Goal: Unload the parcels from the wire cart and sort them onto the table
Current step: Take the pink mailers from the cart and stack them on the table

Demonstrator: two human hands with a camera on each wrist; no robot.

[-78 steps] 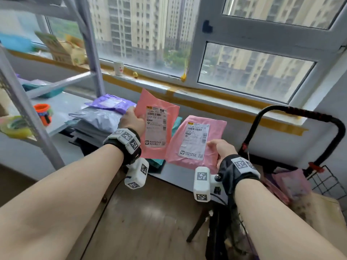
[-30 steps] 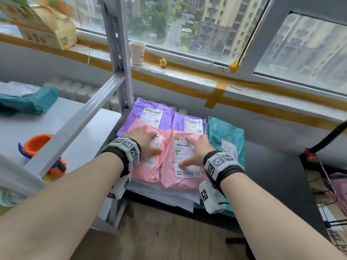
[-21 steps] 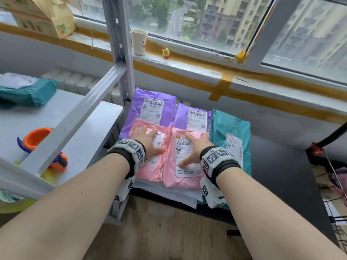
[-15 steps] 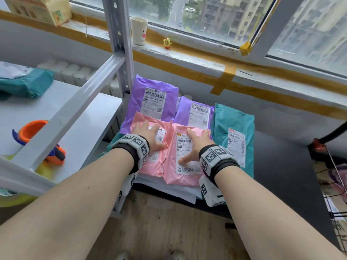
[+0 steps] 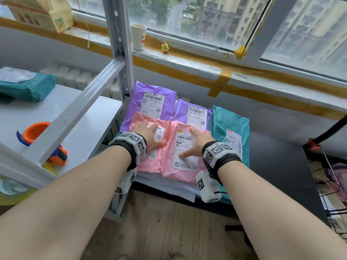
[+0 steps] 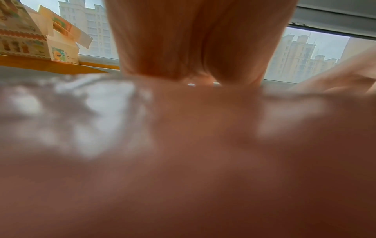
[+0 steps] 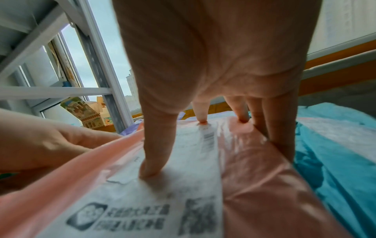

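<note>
1. The left hand [image 5: 148, 136] lies flat, fingers spread, pressing on the left pink plastic mailer with a white label [image 5: 150, 147]; it grips nothing.
2. The right hand [image 5: 196, 143] lies flat beside it, fingers straight and thumb out, pressing on the right pink plastic mailer with a white label [image 5: 183, 166]; in the right wrist view its fingertips [image 7: 149, 170] touch the label.
3. The two pink mailers lie side by side on a stack of pale parcels at the left end of the dark desk [image 5: 277, 166].
4. Just beyond the left hand's fingers lies a large purple plastic mailer [image 5: 150, 102]; beyond the right hand lies a smaller purple plastic mailer [image 5: 193, 113].
5. Right of the right hand, touching the pink mailer's edge, lies a teal plastic mailer [image 5: 231, 124].
6. Left of the left hand stands the grey metal shelf post [image 5: 120, 44], close against the parcels, with an orange tape dispenser [image 5: 41, 139] on the white shelf.
7. Far right of the right hand, part of the black wire cart [image 5: 330, 166] shows at the frame edge.
8. A paper cup [image 5: 138, 36] and a small yellow figurine [image 5: 165, 47] stand on the windowsill beyond both hands.
</note>
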